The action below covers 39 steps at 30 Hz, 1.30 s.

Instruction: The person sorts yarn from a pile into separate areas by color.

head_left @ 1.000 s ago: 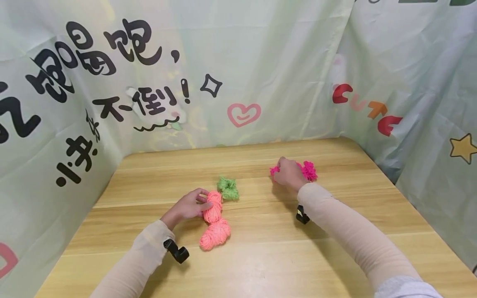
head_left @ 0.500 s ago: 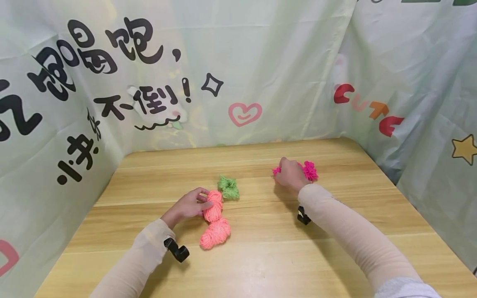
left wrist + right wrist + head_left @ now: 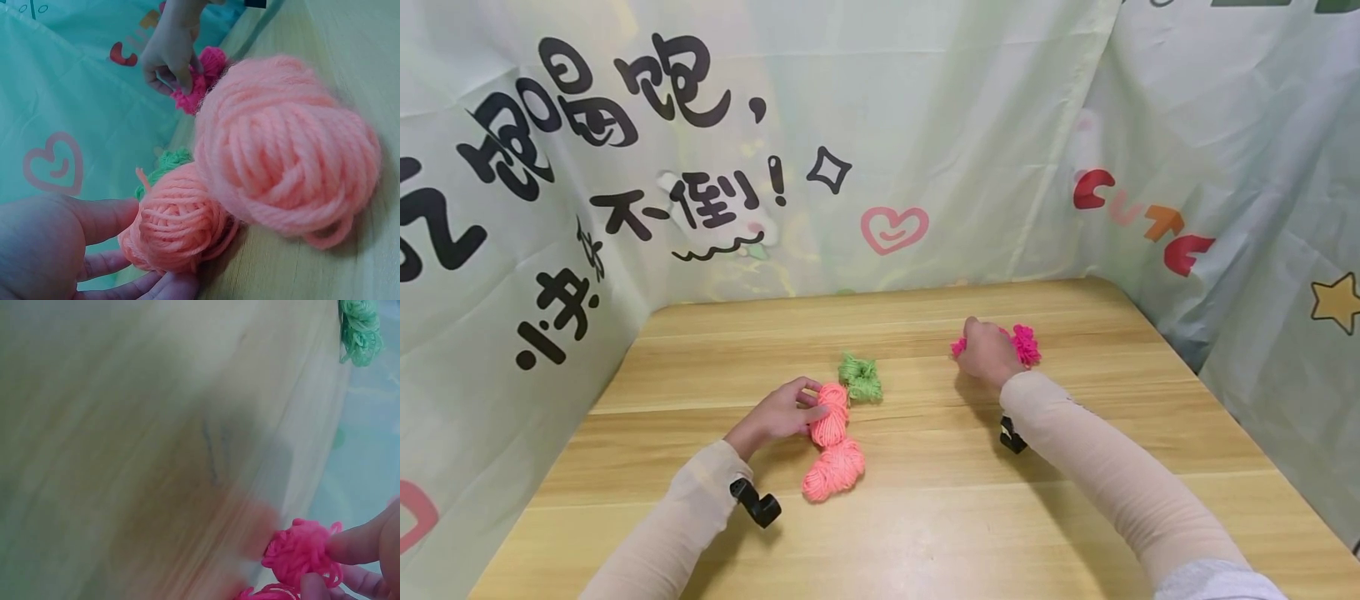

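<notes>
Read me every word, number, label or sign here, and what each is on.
"饱喝饱,": black, on the cloth backdrop; the character before it is cut off.
"快乐不倒!": black, below that; 乐 is squeezed by a fold.
"CUTE": on the backdrop's right side.
Green marks, top right: cropped, unreadable.
Yarn: none visible.

The skeins (image 3: 831,427) look fuzzy, matt yarn, the table (image 3: 940,500) smooth, glossy wood, the backdrop (image 3: 970,150) cloth.
</notes>
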{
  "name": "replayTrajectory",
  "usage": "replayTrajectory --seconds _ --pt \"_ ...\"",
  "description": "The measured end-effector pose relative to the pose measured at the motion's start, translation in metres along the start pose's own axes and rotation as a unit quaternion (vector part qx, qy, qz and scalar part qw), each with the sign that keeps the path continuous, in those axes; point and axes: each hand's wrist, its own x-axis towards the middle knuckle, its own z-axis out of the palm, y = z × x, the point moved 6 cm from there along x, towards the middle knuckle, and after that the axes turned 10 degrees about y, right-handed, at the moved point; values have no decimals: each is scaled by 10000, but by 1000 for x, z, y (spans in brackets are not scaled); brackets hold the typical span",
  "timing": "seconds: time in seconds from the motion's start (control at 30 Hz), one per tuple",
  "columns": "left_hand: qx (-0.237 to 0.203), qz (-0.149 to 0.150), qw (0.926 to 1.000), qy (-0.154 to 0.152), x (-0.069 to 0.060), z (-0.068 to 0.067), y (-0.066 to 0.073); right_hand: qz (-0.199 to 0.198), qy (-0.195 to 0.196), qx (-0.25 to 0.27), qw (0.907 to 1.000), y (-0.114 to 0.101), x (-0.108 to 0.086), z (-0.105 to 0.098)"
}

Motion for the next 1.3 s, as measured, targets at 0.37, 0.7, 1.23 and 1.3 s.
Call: replayTrajectory --seconds 0.37,0.7,1.23,1.3 --pt "-66 -38 10000 -3 0 0 0 -97 303 -83 9995 5 1 -7" --pt "8 -35 10000 -26 -1 1 3 115 64 80 9999 8 2 -14" --pt "-36 10 10000 -49 -2 1 1 895 -244 2227 9705 1 5 -19" --pt "-29 10 10000 -48 -2 1 1 1170 -459 2718 9541 -1 3 -16"
